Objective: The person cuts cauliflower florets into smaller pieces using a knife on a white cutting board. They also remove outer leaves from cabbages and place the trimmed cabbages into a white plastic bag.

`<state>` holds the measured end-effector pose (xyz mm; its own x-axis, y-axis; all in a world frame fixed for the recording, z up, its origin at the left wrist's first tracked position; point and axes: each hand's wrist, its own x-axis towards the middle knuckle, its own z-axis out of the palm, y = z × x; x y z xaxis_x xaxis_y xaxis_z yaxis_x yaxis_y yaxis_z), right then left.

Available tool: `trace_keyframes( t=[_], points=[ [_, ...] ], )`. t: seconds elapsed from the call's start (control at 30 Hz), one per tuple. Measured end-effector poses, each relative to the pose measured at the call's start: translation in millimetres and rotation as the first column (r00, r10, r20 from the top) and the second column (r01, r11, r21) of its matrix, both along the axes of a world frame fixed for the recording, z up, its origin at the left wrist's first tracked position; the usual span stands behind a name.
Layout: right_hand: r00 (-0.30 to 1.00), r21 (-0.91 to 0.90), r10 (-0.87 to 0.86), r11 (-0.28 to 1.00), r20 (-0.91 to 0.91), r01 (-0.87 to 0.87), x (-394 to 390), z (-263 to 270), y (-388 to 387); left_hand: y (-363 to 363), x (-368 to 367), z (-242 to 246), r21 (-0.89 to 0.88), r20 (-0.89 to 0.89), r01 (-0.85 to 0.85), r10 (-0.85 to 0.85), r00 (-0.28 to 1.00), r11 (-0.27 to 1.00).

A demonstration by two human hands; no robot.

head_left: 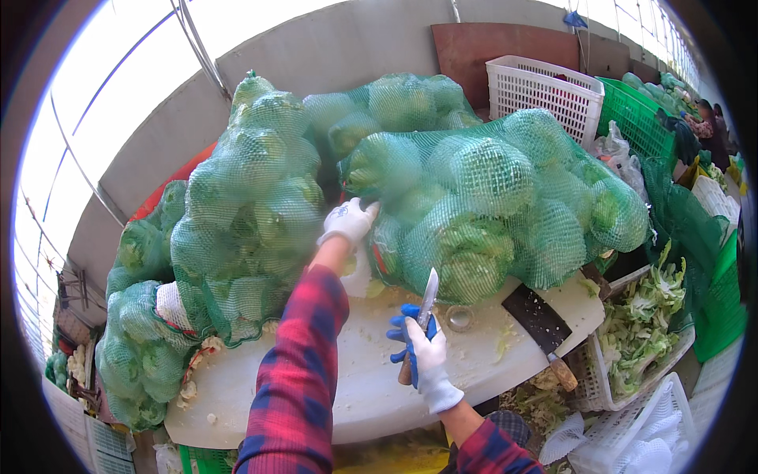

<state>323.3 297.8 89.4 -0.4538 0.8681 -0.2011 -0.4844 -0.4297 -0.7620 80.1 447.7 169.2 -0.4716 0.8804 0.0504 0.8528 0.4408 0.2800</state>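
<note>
My left hand, in a white glove, reaches between two green mesh sacks packed with leafy heads that look like cabbage. Its fingertips are at the near side of the lying sack; whether they grip the netting is hidden. To its left an upright sack leans against others. My right hand, in a white glove with blue-coated fingers, holds a small knife by its wooden handle, blade pointing up. Under both hands is a white table, strewn with small scraps.
A cleaver lies at the table's right edge, its wooden handle overhanging. Below it stands a crate of leaf trimmings and a white crate of white netting. Behind are another full sack and a white crate. A person is far right.
</note>
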Motion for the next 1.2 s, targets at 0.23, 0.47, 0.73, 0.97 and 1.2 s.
trace_keyframes(
  t=[0.23, 0.47, 0.73, 0.97, 1.2],
  points=[
    [1.0, -0.009, -0.023, 1.0, 0.013, 0.023, 4, -3, 0, -100, 8, -18, 0.282, -0.355, 0.2, -0.092, 0.931, 0.938],
    [0.988, 0.015, -0.02, 1.0, 0.154, 0.018, 3, -21, -8, -121, 36, 2, 0.213, -0.423, 0.228, -0.121, 0.898, 0.95],
    [0.991, 0.167, -0.063, 0.985, 0.122, 0.042, 7, -17, 1, -75, 55, -8, 0.086, -0.443, 0.321, -0.252, 0.86, 0.943],
    [0.648, 0.747, -0.578, 0.665, 0.495, 0.023, -54, -14, 42, -89, 35, -20, -0.028, -0.685, 0.601, -0.453, 0.571, 0.799],
    [0.614, 0.735, -0.573, 0.678, 0.543, -0.016, -58, -11, 64, -83, 21, 0, -0.042, -0.566, 0.67, -0.57, 0.595, 0.741]
  ],
)
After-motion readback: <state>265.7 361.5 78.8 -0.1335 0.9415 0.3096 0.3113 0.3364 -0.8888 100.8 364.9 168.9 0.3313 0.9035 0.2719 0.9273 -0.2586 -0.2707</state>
